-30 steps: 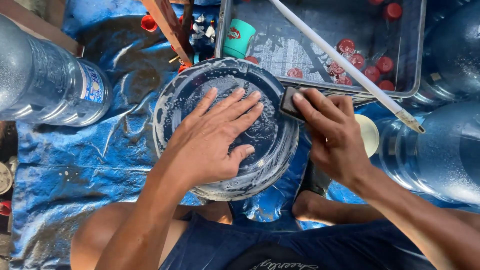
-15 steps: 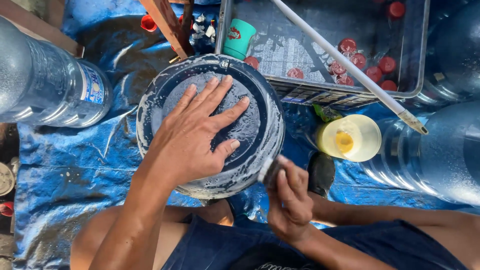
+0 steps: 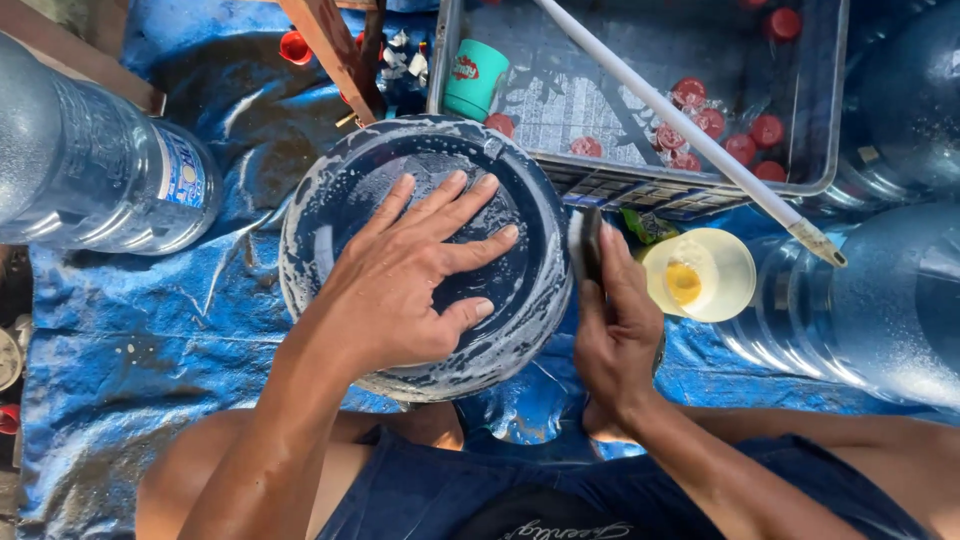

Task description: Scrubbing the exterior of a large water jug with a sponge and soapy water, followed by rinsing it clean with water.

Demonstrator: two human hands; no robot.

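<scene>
In the head view, the left hand [image 3: 410,275] lay flat with spread fingers, grasping nothing, on the soapy round bottom of a large dark blue plastic water jug [image 3: 425,255], which stood near the middle of the wet blue tarpaulin [image 3: 140,340]. The right hand [image 3: 615,335] was clenched around a small dark scrubbing brush [image 3: 590,240] pressed against the right side of this jug. A small round yellow bowl [image 3: 700,275] sat just beside that hand, and a grey plastic crate [image 3: 820,120] with red caps [image 3: 725,125] stood at the far edge of the tarpaulin.

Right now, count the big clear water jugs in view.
4. One jug lies at the left on the blue tarp; one lies at the right; one is at the upper right; the left hand presses on the soapy one. Others may be out of frame.
</scene>
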